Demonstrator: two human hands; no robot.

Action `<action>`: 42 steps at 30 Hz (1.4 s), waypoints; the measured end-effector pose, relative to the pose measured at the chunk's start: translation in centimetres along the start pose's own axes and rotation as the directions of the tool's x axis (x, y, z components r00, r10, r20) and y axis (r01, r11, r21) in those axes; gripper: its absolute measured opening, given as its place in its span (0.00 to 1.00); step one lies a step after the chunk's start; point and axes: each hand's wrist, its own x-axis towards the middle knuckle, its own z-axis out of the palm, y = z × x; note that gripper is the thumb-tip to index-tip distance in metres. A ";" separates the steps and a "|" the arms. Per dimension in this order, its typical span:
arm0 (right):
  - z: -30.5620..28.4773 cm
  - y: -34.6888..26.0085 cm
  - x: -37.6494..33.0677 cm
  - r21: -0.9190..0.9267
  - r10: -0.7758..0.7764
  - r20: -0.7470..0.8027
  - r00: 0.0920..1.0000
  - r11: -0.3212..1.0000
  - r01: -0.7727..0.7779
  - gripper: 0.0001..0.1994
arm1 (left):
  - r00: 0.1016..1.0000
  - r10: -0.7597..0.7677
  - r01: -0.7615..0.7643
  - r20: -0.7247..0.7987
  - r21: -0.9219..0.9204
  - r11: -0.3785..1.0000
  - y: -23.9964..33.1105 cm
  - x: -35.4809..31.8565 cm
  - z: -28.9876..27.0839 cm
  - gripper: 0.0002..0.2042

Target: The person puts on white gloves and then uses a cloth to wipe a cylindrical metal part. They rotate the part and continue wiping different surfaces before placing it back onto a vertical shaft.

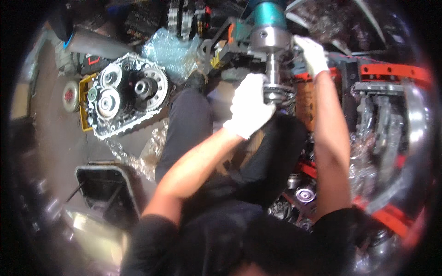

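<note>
A teal press cylinder (269, 14) with a wide steel collar (270, 37) points down toward me at the top. Below the collar, a bright metal shaft (273, 69) meets a round, ringed metal part (277, 94). My left hand (251, 105), in a white glove, is closed around the near side of that ringed part; its fingertips are partly hidden. My right hand (313, 54), also white-gloved, is raised just right of the steel collar. Its fingers point toward the collar's side, blurred, and whatever they touch does not show clearly.
An opened gear housing (129, 94) with several gears sits on the floor at left, beside a yellow crate (84, 103). A dark stool (108, 184) is nearer. Clear plastic (170, 50) lies behind. Orange rack beams (386, 70) with wrapped metal parts stand at right.
</note>
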 end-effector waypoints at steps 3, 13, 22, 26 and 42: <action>-0.9 -0.1 -1.1 0.147 0.080 0.083 0.993 0.985 -0.092 0.18 | 0.989 0.011 -0.009 0.149 -0.016 1.000 -0.4 0.1 -2.0 0.25; -1.6 4.3 -1.6 0.009 -0.170 -0.368 0.914 0.982 0.187 0.16 | 0.992 -0.065 0.080 0.108 -0.140 0.987 -2.1 1.5 -5.7 0.30; 10.9 14.1 -10.9 0.595 0.664 0.187 0.724 0.510 -0.621 0.16 | 1.000 0.013 -0.016 -0.018 -0.222 0.975 -2.6 2.4 -4.4 0.26; 21.9 21.7 -17.3 0.226 0.616 0.289 0.733 0.700 -0.677 0.17 | 0.999 -0.011 0.000 -0.050 -0.219 0.976 -2.7 2.1 -4.9 0.24; 31.4 24.4 -21.0 -0.375 0.497 0.202 0.844 0.835 -0.402 0.31 | 0.996 0.069 -0.076 -0.049 -0.150 0.986 -2.2 0.3 -8.1 0.22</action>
